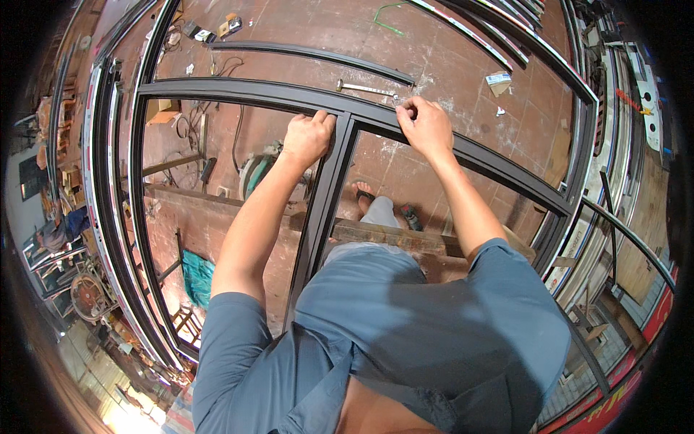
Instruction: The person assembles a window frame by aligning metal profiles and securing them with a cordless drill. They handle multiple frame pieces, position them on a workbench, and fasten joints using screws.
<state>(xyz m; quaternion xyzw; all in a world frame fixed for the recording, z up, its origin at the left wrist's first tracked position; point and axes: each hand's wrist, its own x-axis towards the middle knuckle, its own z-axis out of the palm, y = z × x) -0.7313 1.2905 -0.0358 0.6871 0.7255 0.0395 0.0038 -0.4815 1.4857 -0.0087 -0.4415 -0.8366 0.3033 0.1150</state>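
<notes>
Across the picture's middle, a dark grey metal frame (330,181) lies over a long brown wooden beam (383,235), presumably for support; left hand (309,137) curled against the crossbar (224,90), perhaps steadying; right hand (426,129) apart, bent over it; whether either's clamped, can't tell!

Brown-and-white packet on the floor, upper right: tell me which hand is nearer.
Right. The right hand, at the dark frame, is below and left of the packet in view; the left hand, also at the frame, is farther off to the left.
</notes>
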